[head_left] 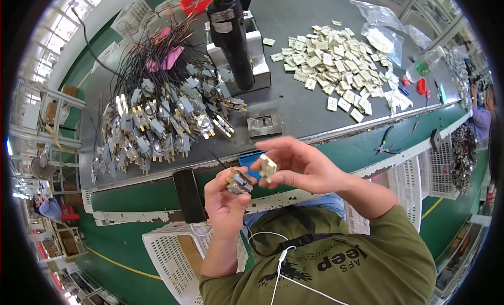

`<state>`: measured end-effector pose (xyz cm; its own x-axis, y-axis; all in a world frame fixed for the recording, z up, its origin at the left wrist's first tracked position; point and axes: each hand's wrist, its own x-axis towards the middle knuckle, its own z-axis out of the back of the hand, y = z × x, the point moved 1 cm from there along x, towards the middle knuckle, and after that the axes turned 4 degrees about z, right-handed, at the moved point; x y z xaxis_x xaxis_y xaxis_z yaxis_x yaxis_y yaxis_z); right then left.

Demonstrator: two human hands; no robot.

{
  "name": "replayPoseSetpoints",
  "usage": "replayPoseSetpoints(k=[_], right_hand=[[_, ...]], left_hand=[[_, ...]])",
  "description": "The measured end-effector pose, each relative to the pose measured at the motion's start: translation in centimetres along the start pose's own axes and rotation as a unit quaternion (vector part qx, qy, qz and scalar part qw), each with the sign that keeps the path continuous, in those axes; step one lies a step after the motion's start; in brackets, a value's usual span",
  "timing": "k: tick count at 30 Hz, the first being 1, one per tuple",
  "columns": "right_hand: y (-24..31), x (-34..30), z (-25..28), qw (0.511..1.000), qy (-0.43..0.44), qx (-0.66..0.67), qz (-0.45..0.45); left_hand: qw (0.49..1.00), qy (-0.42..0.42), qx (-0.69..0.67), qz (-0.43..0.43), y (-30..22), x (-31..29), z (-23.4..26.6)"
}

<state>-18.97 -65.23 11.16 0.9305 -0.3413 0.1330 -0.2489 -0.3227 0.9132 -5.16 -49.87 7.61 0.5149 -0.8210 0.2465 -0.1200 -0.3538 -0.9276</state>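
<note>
Near the bench's front edge, my left hand (224,204) is closed on a small electrical part (239,181) with a grey body and brass-coloured contacts. A dark wire runs up from near it. Close to its right, my right hand (310,171) pinches a cream plastic cover (269,168) between thumb and fingers. A narrow gap separates the cover from the electrical part. Behind both hands lies a blue tray (253,162), partly hidden. Similar wired parts (152,121) are heaped at the left, and a pile of cream covers (336,61) spreads at the right.
A black cylindrical press (231,40) stands at the back, with a metal fixture block (264,122) in front of it. A phone (189,195) rests at the front edge. Pliers (386,142) lie at the right. White baskets (170,260) stand below the bench. Another person (480,118) is at far right.
</note>
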Motion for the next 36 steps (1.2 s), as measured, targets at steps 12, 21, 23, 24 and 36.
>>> replayPoseSetpoints(k=[12,21,23,24,36], right_hand=[[-0.7,-0.1,-0.9,0.963,0.007,-0.233,0.135],[-0.4,0.3,-1.1,0.908,0.018,-0.36,0.214],[-0.4,0.4,-1.1,0.904,0.019,-0.368,0.219],[-0.4,0.4,-1.1,0.899,0.018,-0.375,0.224],[-0.5,0.4,-1.2,0.859,0.02,-0.439,0.263]], left_hand=[[1.0,0.019,0.014,-0.001,-0.5,-0.3,-0.3],[0.994,0.015,0.104,-0.043,-0.7,0.0,-0.5],[0.992,0.011,0.115,-0.046,-0.6,0.0,-0.5],[0.991,0.009,0.126,-0.049,-0.5,0.0,-0.4],[0.984,0.006,0.172,-0.051,-0.7,0.3,-0.5]])
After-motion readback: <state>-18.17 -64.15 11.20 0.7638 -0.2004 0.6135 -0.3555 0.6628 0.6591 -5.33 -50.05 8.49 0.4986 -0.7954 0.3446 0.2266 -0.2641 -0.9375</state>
